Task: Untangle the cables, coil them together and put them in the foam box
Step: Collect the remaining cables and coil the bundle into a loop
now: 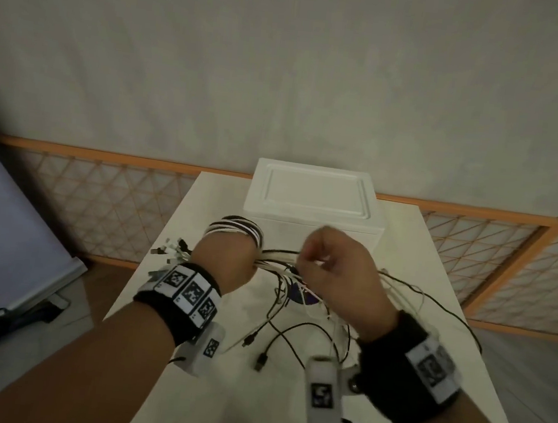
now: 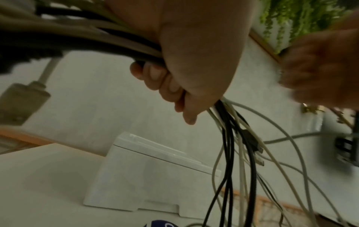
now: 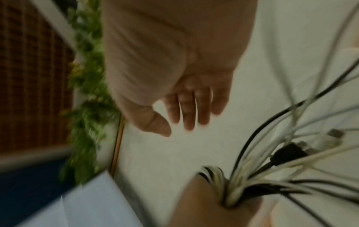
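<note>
Above the table (image 1: 183, 390), left hand (image 1: 228, 257) clenches cables (image 1: 279, 256) running sideways toward slack-fingered right hand (image 1: 336, 272).

Blk/wht cables (image 1: 234, 229) (white foam box (image 1: 313, 203))

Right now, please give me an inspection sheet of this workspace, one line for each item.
Surface: white table, bare at the edges.
Job's things: foam box at the far side, lid on.
Clutter: a dark blue round thing under the cables, unclear.
Grips: left hand holds the coiled bundle; right hand has straight fingers and holds nothing.
Cables: loose black and white ends hang over the table.
Surroundings: grey wall, orange lattice rail.
</note>
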